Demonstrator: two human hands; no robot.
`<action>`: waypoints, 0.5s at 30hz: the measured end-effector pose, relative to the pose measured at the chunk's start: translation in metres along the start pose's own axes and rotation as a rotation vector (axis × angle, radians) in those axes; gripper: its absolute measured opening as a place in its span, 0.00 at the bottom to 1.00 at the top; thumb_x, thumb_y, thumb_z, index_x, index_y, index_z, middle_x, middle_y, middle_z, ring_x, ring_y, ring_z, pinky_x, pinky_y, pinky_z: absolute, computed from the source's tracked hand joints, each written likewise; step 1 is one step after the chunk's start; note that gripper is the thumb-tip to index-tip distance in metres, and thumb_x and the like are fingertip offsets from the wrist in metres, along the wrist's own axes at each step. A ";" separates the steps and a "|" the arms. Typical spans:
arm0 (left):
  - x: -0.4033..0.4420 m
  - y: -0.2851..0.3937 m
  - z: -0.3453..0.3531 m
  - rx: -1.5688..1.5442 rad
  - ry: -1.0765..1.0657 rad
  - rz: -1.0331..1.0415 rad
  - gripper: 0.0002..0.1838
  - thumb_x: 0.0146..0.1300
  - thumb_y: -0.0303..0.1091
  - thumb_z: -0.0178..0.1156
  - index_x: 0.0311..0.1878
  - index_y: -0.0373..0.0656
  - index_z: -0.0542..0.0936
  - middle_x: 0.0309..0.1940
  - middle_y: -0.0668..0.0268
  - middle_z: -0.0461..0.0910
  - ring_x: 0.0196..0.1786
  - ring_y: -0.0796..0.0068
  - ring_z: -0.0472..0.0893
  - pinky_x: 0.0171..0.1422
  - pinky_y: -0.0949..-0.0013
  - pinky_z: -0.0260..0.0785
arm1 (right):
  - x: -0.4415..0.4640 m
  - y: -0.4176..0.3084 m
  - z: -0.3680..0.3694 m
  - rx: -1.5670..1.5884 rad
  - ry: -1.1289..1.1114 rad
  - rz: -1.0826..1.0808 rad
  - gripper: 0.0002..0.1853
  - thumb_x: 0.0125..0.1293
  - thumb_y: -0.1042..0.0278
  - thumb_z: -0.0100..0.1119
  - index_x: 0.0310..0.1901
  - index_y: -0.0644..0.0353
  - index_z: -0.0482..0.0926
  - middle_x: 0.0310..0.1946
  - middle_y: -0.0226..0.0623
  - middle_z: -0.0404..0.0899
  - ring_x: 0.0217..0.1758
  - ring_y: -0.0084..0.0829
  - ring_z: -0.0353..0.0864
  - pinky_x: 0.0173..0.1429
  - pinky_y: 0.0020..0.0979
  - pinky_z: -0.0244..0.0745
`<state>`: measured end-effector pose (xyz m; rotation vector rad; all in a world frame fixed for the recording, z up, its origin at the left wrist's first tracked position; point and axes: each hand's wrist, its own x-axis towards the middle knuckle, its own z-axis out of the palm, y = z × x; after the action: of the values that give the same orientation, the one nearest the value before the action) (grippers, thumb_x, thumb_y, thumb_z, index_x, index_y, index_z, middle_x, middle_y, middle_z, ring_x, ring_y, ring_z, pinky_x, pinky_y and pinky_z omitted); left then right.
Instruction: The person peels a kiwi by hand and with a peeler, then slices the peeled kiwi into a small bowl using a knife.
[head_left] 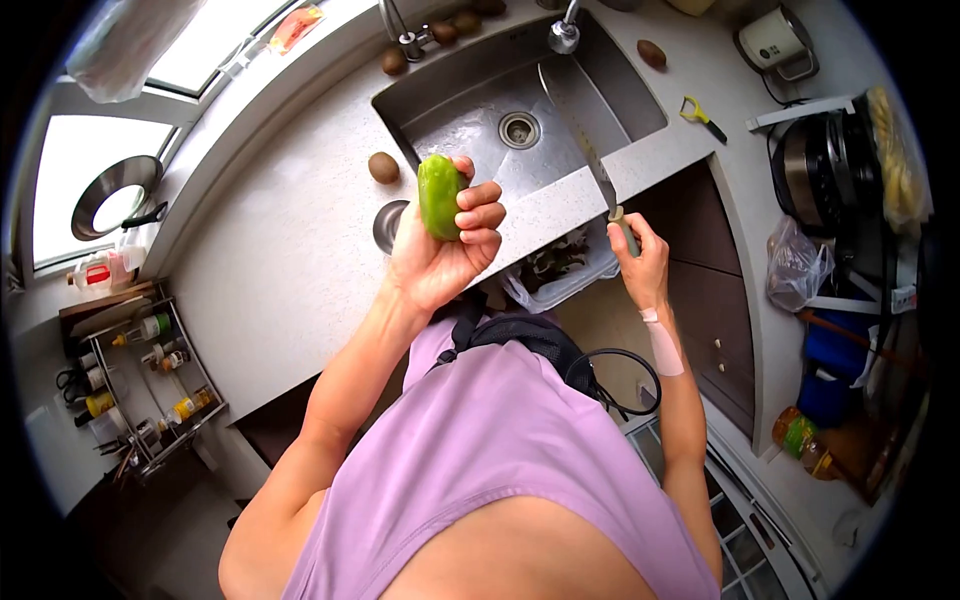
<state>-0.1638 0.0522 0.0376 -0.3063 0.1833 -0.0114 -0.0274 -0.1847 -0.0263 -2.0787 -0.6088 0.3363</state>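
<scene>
My left hand (447,235) is raised over the counter edge with its fingers wrapped round a bright green, shiny fruit that looks like a peeled kiwi (438,198). My right hand (640,255) grips a long knife (588,150) by its handle. The blade points away from me, across the front counter strip and over the right part of the sink (520,170). Behind my left wrist a round metal bowl (384,228) is partly hidden. One brown kiwi (383,168) lies on the counter just beyond that bowl.
Several more brown kiwis (443,32) lie behind the sink by the tap (411,42); another is at its right. A yellow peeler (704,118) rests on the right counter. Below the front edge stands a lined bin (570,285) with dark scraps. A bottle rack (160,370) stands at left.
</scene>
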 end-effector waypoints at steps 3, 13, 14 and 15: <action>-0.003 0.000 -0.002 -0.032 -0.066 -0.012 0.16 0.72 0.47 0.50 0.45 0.48 0.82 0.32 0.70 0.65 0.30 0.79 0.67 0.31 0.77 0.67 | 0.005 -0.026 0.000 0.004 -0.057 -0.022 0.14 0.65 0.60 0.63 0.35 0.64 0.76 0.18 0.33 0.70 0.21 0.23 0.66 0.28 0.28 0.65; -0.017 0.002 -0.003 -0.155 -0.101 0.009 0.14 0.74 0.43 0.46 0.47 0.46 0.77 0.35 0.68 0.63 0.37 0.76 0.66 0.32 0.76 0.67 | 0.006 -0.065 0.000 0.072 -0.137 -0.029 0.12 0.65 0.63 0.64 0.33 0.64 0.76 0.18 0.29 0.68 0.22 0.17 0.64 0.27 0.24 0.62; -0.018 0.003 -0.002 -0.155 -0.101 0.011 0.14 0.74 0.43 0.46 0.47 0.46 0.77 0.35 0.68 0.63 0.37 0.76 0.66 0.32 0.76 0.67 | 0.006 -0.066 0.000 0.073 -0.139 -0.030 0.12 0.65 0.63 0.64 0.33 0.64 0.76 0.18 0.29 0.68 0.22 0.17 0.64 0.27 0.24 0.62; -0.019 0.003 -0.002 -0.152 -0.094 0.022 0.14 0.75 0.43 0.46 0.47 0.45 0.76 0.35 0.68 0.63 0.37 0.76 0.66 0.32 0.76 0.67 | 0.006 -0.067 0.000 0.065 -0.141 -0.039 0.12 0.65 0.64 0.64 0.32 0.64 0.76 0.18 0.29 0.68 0.22 0.18 0.64 0.27 0.24 0.62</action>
<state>-0.1831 0.0555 0.0383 -0.4555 0.0940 0.0394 -0.0419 -0.1503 0.0296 -1.9898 -0.7120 0.4768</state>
